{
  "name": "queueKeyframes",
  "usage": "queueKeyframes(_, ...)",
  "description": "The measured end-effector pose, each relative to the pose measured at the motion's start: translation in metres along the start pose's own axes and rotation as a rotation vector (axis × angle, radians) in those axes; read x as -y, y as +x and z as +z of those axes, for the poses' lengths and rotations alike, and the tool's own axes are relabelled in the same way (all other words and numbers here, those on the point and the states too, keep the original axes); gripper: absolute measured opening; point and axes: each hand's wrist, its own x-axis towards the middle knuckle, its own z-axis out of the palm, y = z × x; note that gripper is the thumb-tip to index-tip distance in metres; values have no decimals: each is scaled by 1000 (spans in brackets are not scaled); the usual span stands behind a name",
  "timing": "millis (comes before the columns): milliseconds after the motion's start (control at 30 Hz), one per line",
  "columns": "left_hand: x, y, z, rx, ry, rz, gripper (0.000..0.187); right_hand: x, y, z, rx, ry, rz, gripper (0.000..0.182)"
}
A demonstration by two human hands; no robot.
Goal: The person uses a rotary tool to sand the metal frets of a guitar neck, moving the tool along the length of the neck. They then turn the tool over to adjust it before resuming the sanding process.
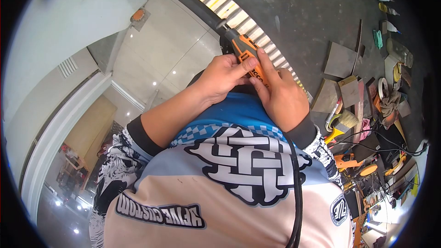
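Observation:
Both hands grip an orange and black rotary tool [249,55] above my lap, its tip pointing up and to the left. A small round metallic bit [221,24] shows at that tip. My left hand [225,73] closes on the near side of the body, thumb lying across the orange casing. My right hand [285,95] wraps the back end, its index finger stretched along the side. Part of the lettering is covered by fingers. A black cord [296,193] hangs down over my shirt.
A striped white and yellow band [229,7] follows the dark worktop's [294,9] edge, beside the tool. On the right lie flat boards [340,58], a paintbrush [339,127], a tape roll [382,88], black cables [390,140] and an orange power tool [347,160]. Pale floor tiles [170,46] show at left.

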Motion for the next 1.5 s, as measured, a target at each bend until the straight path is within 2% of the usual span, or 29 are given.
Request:
queueKeyframes(1133, -12, 6, 8, -12, 26, -6, 48, -2, 9, -8, -8, -57, 0, 67)
queueKeyframes(1233, -12, 8, 10, -9, 23, -7, 49, 4, 11, -17, 85, -36, 91, 67)
queueKeyframes(1500, -14, 9, 14, -17, 18, -1, 49, -4, 12, -15, 26, -40, 34, 66)
